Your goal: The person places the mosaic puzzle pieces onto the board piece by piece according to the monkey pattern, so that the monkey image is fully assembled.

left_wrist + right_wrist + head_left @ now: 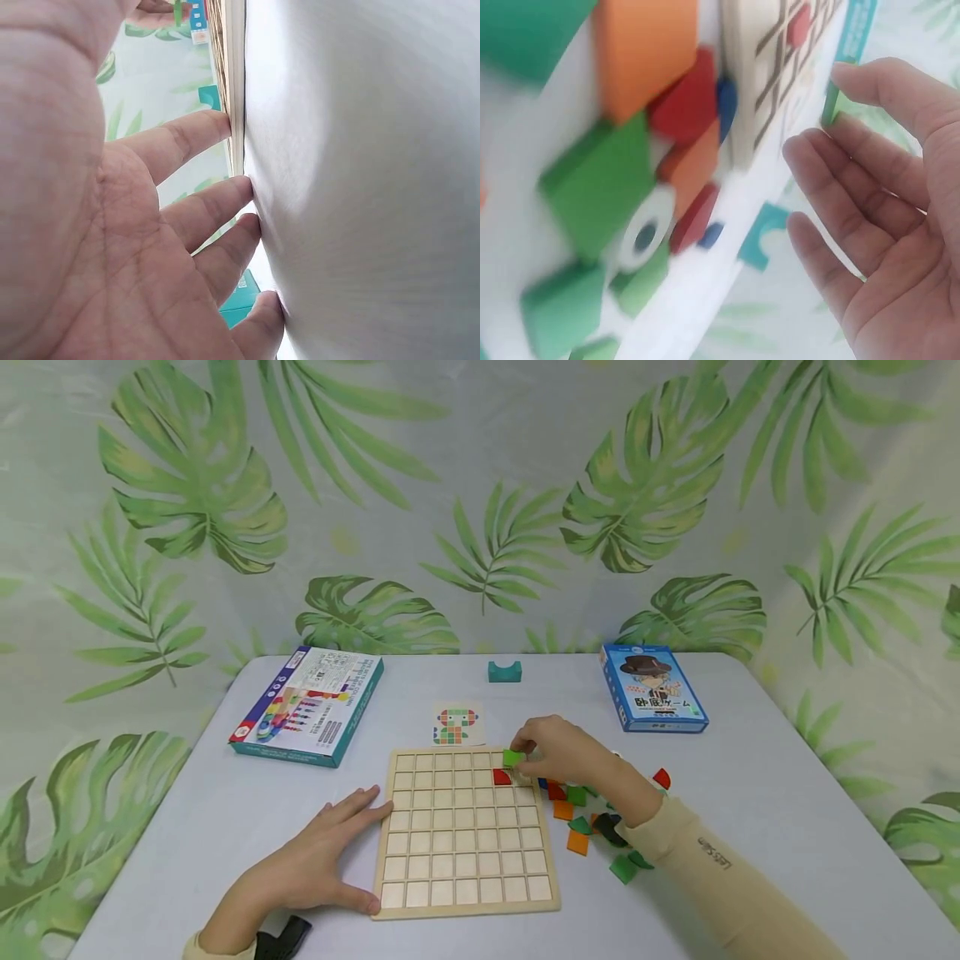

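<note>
A wooden grid board lies flat on the white table. My left hand rests against its left edge with fingers spread; in the left wrist view fingertips touch the board's side. My right hand pinches a light green square tile between thumb and index finger over the board's upper right corner. The same green tile shows edge-on in the right wrist view. One red tile sits in a cell near that corner. Loose tiles in green, orange and red lie right of the board, partly under the right forearm.
Behind the board lies a small pattern card. Farther back stands a teal notched block. A game box lies at the back left, a blue box at the back right. A leaf-print cloth hangs behind the table.
</note>
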`<state>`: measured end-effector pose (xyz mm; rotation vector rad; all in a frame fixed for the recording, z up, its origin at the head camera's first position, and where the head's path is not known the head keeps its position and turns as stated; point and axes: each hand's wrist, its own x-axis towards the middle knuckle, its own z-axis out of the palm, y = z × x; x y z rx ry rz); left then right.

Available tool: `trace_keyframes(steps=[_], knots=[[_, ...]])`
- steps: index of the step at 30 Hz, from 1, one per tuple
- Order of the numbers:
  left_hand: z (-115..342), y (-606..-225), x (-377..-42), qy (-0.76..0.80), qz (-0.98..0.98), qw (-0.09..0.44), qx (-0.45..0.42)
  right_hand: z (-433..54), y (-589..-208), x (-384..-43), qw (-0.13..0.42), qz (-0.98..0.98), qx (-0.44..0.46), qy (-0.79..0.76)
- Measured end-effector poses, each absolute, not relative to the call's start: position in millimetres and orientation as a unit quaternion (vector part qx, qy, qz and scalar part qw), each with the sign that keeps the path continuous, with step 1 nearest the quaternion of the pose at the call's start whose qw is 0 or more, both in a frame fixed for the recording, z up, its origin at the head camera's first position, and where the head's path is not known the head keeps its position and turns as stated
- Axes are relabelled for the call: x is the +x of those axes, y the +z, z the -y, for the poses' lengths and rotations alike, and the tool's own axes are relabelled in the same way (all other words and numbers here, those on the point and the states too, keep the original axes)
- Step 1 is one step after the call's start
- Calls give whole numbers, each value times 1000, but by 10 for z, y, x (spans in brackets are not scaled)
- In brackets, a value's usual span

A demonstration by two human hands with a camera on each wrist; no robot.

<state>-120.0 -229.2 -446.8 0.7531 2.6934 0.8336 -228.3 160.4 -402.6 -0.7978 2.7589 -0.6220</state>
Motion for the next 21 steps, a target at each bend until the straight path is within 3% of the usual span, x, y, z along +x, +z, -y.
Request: trace_keyframes(steps=[21], knots=[[2274,-4445,-1201,276,-921,117,250,-1215,-4179,-2231,96,-927,-310,-189]])
